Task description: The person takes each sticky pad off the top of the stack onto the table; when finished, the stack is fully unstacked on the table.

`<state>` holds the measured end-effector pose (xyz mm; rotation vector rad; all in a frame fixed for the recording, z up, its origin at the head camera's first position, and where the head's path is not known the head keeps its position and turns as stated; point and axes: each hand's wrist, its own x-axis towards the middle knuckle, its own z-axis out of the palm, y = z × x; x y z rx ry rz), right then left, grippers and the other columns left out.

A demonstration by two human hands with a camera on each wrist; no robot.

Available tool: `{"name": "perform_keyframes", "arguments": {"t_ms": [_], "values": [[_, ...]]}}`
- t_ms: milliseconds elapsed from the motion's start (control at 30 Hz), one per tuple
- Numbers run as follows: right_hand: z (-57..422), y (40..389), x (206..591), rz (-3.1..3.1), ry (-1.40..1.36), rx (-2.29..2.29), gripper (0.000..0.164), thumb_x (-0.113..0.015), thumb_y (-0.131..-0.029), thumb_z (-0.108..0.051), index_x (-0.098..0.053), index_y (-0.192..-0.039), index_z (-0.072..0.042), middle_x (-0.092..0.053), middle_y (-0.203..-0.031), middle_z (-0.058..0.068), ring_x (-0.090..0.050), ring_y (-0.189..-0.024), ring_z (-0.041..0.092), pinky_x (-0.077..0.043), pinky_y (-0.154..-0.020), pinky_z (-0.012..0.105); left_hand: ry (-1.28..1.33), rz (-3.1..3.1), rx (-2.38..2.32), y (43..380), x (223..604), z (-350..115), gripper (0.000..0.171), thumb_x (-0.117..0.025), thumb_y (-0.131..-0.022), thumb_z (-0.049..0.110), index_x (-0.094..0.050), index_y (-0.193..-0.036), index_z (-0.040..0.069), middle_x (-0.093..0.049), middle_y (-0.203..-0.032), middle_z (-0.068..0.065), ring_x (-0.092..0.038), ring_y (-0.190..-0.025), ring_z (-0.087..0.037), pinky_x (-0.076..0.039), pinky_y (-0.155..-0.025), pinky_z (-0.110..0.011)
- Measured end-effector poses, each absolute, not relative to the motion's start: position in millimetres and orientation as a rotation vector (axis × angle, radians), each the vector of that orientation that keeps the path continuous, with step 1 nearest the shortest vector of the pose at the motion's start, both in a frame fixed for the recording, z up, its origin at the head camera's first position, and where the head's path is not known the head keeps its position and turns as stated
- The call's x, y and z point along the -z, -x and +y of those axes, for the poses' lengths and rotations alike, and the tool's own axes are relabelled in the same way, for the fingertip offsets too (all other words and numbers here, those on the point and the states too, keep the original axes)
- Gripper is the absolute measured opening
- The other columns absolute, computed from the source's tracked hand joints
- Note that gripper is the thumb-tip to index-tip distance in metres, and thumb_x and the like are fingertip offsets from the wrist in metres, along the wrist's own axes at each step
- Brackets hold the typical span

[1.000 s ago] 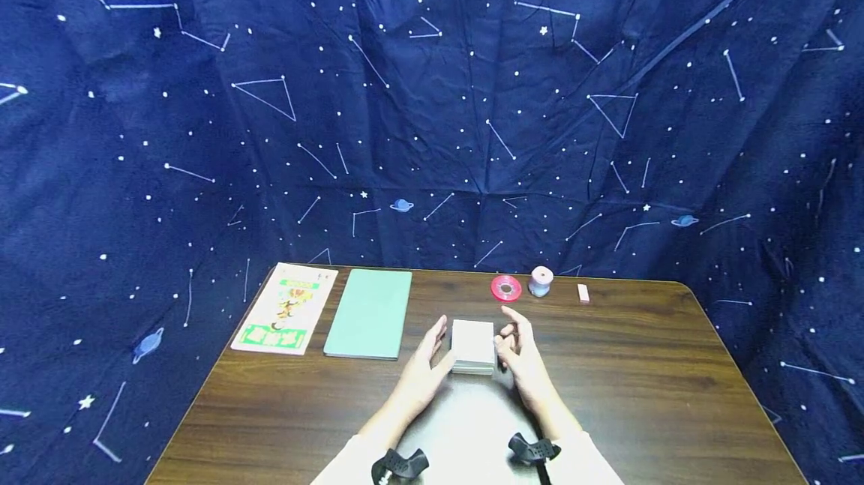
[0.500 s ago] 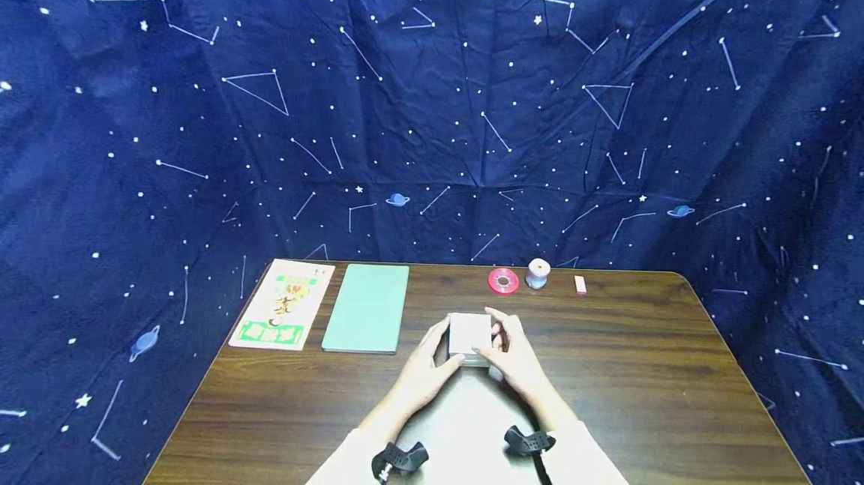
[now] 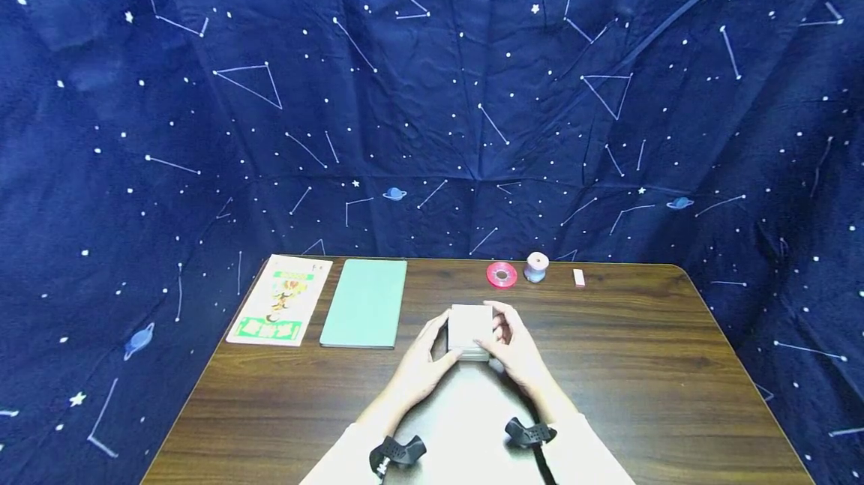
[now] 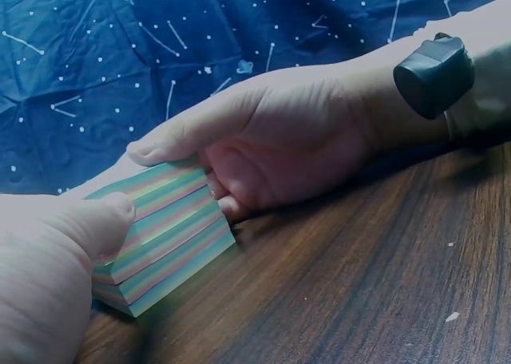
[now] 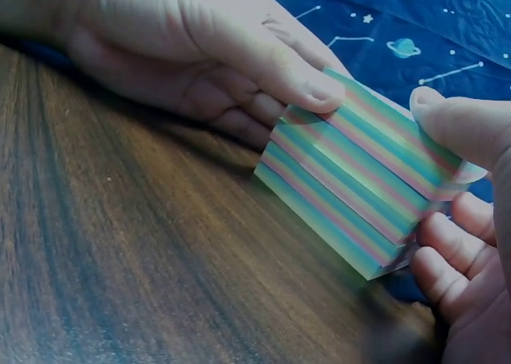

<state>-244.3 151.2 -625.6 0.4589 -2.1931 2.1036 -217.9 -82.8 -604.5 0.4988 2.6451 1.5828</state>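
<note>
Both hands are on 1 square stack (image 3: 470, 326), which sits in front of the person, near the middle of the table (image 3: 641, 365). The left hand (image 3: 420, 370) holds it from the left, thumb pressed to the near side; the right hand (image 3: 518, 352) grips the opposite side, thumb near the close edge and fingers curled by the flank. Whether the underside touches the wood, I cannot tell.

As for progress, the layers look gathered into 1 pile already: the top is plain white, while both wrist views show striped sides crossed by seams (teal, yellow and pink bands, more colourful than the head view suggests). The seams step a little, so the pile does not seem perfectly flush, and I judge the handling unfinished. Letting go is not yet done, since neither hand is free.

The other things lie apart from the hands and look uninvolved: a printed booklet (image 3: 280, 301) and a green notebook (image 3: 364, 303) to the left, and, along the far edge, a red ring-shaped reel (image 3: 492, 276), a pale spool (image 3: 536, 267) and a small white-and-pink block (image 3: 579, 278).
</note>
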Motion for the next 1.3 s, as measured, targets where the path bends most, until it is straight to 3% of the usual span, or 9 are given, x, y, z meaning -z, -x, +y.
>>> {"name": "perform_keyframes", "arguments": {"t_ms": [267,467,867,1300], "values": [[155,246,623,-2.073,-0.397,-2.216,0.072,-0.079,-0.094,0.004,-0.048,-0.158,-0.005,-0.057,-0.102,-0.001,-0.056,-0.075,0.003,-0.049,-0.062,0.016,-0.511,2.648,-1.571,220,603,-83,0.079,-0.071,-0.106,0.043,-0.036,-0.171,0.015,-0.043,-0.174,-0.007,-0.037,-0.164,-0.033,-0.031,-0.134,-0.059],[158,248,620,-1.926,-0.407,-2.326,0.078,-0.074,-0.096,0.008,-0.036,-0.164,-0.004,-0.063,-0.098,-0.001,-0.067,-0.067,0.007,-0.056,-0.054,0.022,-0.493,2.677,-1.547,222,602,-85,0.078,-0.072,-0.105,0.041,-0.039,-0.17,0.015,-0.045,-0.172,-0.009,-0.038,-0.163,-0.034,-0.032,-0.134,-0.059],[172,253,617,-1.734,-0.394,-2.3,0.071,-0.07,-0.099,0.011,-0.035,-0.161,0.007,-0.065,-0.095,0.011,-0.069,-0.068,0.012,-0.062,-0.059,0.027,-0.509,2.695,-1.534,221,600,-84,0.074,-0.071,-0.106,0.04,-0.041,-0.169,0.014,-0.045,-0.172,-0.011,-0.038,-0.163,-0.037,-0.032,-0.133,-0.061],[197,258,614,-1.705,-0.183,-2.202,0.068,-0.063,-0.101,0.014,-0.036,-0.162,0.006,-0.065,-0.092,0.004,-0.07,-0.068,0.011,-0.062,-0.059,0.024,-0.502,2.677,-1.547,220,601,-83,0.075,-0.074,-0.104,0.035,-0.042,-0.168,0.014,-0.045,-0.172,-0.009,-0.038,-0.163,-0.036,-0.031,-0.134,-0.059]]}}
